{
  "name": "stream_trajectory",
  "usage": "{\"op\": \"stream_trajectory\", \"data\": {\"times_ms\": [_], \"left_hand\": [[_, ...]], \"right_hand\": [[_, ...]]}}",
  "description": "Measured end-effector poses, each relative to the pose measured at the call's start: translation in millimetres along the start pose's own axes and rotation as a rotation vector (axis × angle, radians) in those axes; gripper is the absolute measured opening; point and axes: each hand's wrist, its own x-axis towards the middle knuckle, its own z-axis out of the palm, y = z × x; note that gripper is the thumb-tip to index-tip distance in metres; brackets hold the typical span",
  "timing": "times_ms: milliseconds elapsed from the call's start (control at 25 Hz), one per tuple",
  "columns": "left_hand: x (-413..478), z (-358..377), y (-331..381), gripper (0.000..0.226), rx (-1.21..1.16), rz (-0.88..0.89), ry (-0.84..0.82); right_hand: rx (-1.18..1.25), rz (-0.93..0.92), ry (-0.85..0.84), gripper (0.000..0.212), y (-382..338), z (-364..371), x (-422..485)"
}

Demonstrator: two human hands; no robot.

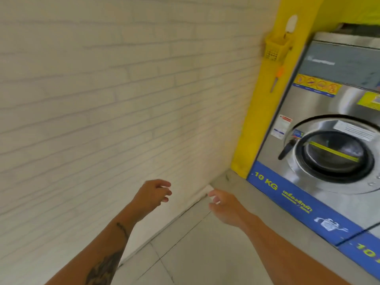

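Observation:
My left hand [153, 194] hangs in the air in front of the white brick wall [123, 99], fingers loosely curled, holding nothing. My right hand [223, 204] reaches forward beside it over the floor, fingers also loosely curled and empty. Both forearms stretch out from the bottom of the view. A steel front-loading washing machine [329, 140] stands to the right, its round door [335, 155] closed, with a black handle [285, 150] on the door's left side. The view is blurred by motion.
A blue band marked "10 KG" [287, 200] runs along the machine's base on a grey step. A yellow pillar [267, 99] carries a small yellow basket [275, 50] and a hanging orange-handled tool [277, 79]. Pale floor tiles [195, 254] lie below.

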Motion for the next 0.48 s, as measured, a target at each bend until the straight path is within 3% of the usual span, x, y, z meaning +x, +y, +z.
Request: {"op": "stream_trajectory", "data": {"times_ms": [200, 480], "left_hand": [[104, 87, 43, 0.027, 0.065, -0.04, -0.151], [236, 213, 78, 0.024, 0.157, -0.181, -0.229]], "right_hand": [[-0.007, 0.081, 0.018, 0.039, 61, -58, 79], [-0.042, 0.174, -0.05, 0.039, 172, -147, 205]]}}
